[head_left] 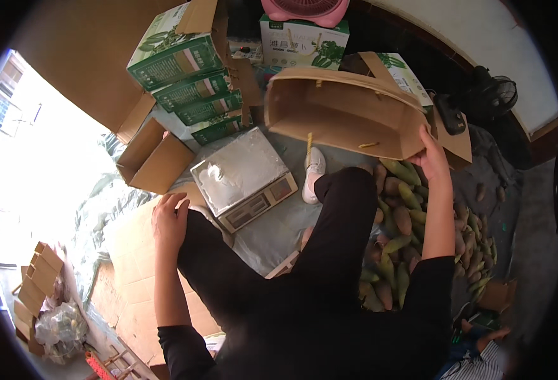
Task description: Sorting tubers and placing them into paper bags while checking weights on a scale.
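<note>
A silver weighing scale sits on the grey ground sheet and serves as the landmark: behind it rises a leaning stack of green-and-white cartons, with one more green-and-white carton further back to its right under a pink fan. Just left of the scale lies an open plain cardboard box, and flattened cardboard spreads on the floor in front of it to the left. Well to the right of the scale lies a heap of green and brownish long vegetables, and a black fan stands far beyond them.
</note>
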A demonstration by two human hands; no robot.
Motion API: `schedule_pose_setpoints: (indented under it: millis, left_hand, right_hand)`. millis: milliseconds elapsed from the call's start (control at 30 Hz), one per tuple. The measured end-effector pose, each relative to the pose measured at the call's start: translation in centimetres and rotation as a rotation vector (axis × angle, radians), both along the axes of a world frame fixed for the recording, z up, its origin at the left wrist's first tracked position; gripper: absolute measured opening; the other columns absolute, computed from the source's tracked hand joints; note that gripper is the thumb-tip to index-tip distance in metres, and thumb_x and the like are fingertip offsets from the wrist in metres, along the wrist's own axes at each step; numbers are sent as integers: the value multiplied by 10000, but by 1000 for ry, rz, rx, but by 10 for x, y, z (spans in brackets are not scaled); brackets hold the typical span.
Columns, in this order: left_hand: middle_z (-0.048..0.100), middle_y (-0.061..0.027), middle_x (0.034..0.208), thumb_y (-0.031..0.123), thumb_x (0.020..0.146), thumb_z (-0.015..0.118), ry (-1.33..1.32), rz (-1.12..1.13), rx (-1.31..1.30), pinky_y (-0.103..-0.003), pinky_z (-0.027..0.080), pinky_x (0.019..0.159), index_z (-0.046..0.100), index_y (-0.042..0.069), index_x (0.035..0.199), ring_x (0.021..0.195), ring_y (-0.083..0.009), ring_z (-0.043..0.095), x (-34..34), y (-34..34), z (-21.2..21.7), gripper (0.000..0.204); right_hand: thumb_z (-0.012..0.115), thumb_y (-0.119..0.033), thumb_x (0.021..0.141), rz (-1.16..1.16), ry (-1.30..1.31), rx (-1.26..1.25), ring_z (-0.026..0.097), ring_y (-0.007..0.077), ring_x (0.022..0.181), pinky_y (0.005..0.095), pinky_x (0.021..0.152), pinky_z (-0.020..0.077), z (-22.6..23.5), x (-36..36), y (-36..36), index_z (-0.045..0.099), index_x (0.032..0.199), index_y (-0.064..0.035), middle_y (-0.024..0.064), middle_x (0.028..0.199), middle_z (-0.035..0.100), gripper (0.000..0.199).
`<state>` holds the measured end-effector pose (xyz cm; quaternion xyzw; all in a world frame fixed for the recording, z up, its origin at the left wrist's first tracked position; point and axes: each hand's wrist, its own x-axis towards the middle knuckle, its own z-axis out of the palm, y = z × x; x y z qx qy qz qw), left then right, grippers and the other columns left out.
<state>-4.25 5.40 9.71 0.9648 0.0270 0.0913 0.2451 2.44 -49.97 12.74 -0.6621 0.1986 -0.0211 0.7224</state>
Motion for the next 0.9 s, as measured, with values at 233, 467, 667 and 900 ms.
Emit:
schedule_pose_setpoints:
  millis: [233, 467, 667, 900]
  left_hand:
    - [644, -123, 979, 166, 849, 589, -57, 2, 51, -399, 467, 787, 664, 34, 955, 844, -322, 627, -8, 11, -4, 185]
    - [644, -117, 982, 168, 852, 591, 12, 72, 39, -388, 475, 759, 667, 51, 966, 812, -307, 635, -17, 20, 0, 180]
    - [643, -128, 978, 150, 846, 600, 17, 86, 8, -369, 481, 755, 663, 41, 991, 823, -301, 637, -21, 25, -1, 192]
    - [633, -137, 1006, 127, 826, 614, 61, 38, 54, -384, 457, 825, 652, 40, 1027, 939, -326, 597, -17, 28, -1, 223]
  right_hand:
    - [596, -530, 828, 417, 163, -129, 639, 236, 903, 393, 639, 554, -16, 64, 110, 531, 1225, -48, 99, 1075, 616, 628]
    - [607, -407, 837, 588, 199, -381, 588, 199, 781, 392, 607, 525, -77, 124, 191, 550, 1162, -41, 94, 1067, 577, 492]
    - [652, -372, 801, 768, 165, -553, 563, 152, 795, 326, 614, 480, -91, 123, 197, 549, 1198, -91, 66, 1038, 600, 497]
    - [598, -321, 858, 707, 157, -467, 593, 149, 901, 294, 647, 471, -82, 108, 142, 516, 1256, -100, 68, 1114, 596, 463]
